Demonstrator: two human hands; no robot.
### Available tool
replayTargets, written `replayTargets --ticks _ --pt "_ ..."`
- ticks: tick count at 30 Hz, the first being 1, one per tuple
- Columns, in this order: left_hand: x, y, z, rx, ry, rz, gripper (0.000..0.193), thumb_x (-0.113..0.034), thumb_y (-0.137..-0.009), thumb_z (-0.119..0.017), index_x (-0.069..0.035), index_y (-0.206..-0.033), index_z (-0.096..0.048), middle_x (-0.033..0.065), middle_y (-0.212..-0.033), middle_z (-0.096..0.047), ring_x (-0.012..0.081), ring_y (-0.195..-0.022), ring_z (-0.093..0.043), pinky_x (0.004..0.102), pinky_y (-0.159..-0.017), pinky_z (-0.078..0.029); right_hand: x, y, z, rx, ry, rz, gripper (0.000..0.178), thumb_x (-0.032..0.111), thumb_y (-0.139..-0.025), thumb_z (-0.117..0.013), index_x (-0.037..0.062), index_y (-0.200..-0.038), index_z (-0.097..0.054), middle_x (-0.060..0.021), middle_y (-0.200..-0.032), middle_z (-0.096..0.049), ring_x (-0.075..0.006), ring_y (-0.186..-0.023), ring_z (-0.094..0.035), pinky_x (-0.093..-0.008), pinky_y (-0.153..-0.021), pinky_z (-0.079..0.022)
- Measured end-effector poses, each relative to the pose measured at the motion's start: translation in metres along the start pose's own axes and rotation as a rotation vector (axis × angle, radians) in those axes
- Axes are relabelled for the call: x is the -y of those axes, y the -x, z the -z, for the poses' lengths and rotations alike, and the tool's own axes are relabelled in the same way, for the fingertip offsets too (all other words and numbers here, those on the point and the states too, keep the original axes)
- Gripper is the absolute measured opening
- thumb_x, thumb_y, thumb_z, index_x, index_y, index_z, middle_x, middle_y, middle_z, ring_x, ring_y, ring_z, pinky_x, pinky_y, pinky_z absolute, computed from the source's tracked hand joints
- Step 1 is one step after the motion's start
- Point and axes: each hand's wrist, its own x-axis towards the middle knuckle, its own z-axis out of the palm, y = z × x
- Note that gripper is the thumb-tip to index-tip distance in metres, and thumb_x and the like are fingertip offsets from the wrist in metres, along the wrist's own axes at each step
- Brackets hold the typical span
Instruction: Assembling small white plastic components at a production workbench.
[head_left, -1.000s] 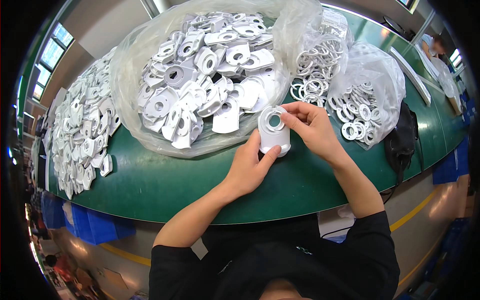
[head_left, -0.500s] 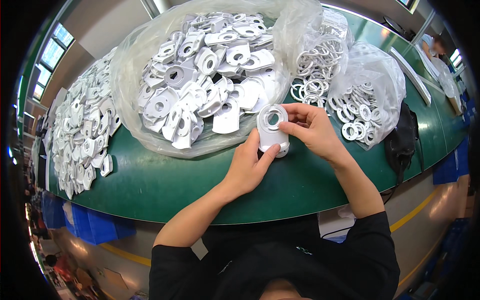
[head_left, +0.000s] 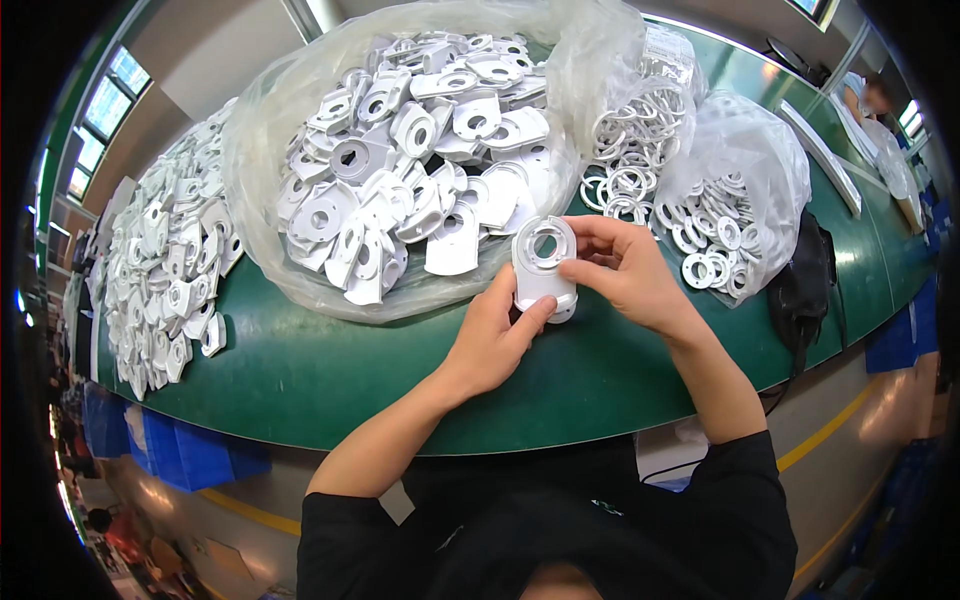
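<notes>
Between both hands, over the green table, is a white plastic part point(head_left: 535, 286) with a rounded upper end and a round hole. My left hand point(head_left: 489, 338) grips its lower end, thumb across the front. My right hand point(head_left: 627, 270) is closed at the upper right edge, thumb and fingers by the ring around the hole. Whether that ring is a separate piece, I cannot tell. Beyond my hands lies a large clear plastic bag point(head_left: 262, 255) full of similar white parts point(head_left: 452, 240). Right of it, white rings point(head_left: 717, 225) fill smaller plastic bags.
A heap of white parts point(head_left: 165, 270) covers the left of the green table point(head_left: 330, 385). A black bag point(head_left: 803, 285) lies at the right, near a long white strip point(head_left: 820, 160). Blue bins point(head_left: 190, 450) stand below the table edge. Another person point(head_left: 868, 95) sits far right.
The held white part has shifted slightly lower in view with both hands. My right thumb and fingers have moved a little down along its edge.
</notes>
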Motion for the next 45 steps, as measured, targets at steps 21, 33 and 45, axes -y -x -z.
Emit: replayTargets --ticks 21,33,45 --pt "-0.057 0.013 0.071 0.007 -0.41 -0.14 0.013 -0.015 -0.081 -0.062 -0.003 -0.081 -0.058 0.0117 -0.063 -0.054 0.0207 -0.048 -0.052 0.0342 -0.047 -0.04 -0.013 -0.002 0.002 -0.118 0.346 0.016 0.019 0.011 -0.088 -0.061 -0.0007 -0.102 -0.064 -0.0047 -0.079 -0.065 -0.0099 -0.072 -0.059 -0.0241 -0.068 -0.047" --pt "-0.055 -0.016 0.308 -0.931 -0.181 0.035 0.061 -0.037 -0.087 -0.063 0.001 -0.13 -0.044 0.0122 -0.108 -0.063 0.0162 -0.087 -0.06 0.0279 -0.072 -0.049 -0.001 0.002 0.004 -0.013 0.512 0.034 0.021 0.006 -0.078 -0.07 0.0006 -0.098 -0.066 -0.0071 -0.084 -0.067 -0.0134 -0.071 -0.061 -0.0256 -0.066 -0.048" --pt "0.026 -0.083 0.201 -0.699 -0.951 0.031 0.025 -0.025 -0.086 -0.061 0.001 -0.089 -0.063 0.0127 -0.088 -0.066 0.0247 -0.084 -0.062 0.0361 -0.076 -0.046 -0.002 0.006 0.005 0.234 0.712 0.137 0.046 0.011 -0.067 -0.079 0.005 -0.109 -0.062 -0.0074 -0.095 -0.056 -0.02 -0.082 -0.057 -0.0299 -0.072 -0.047"
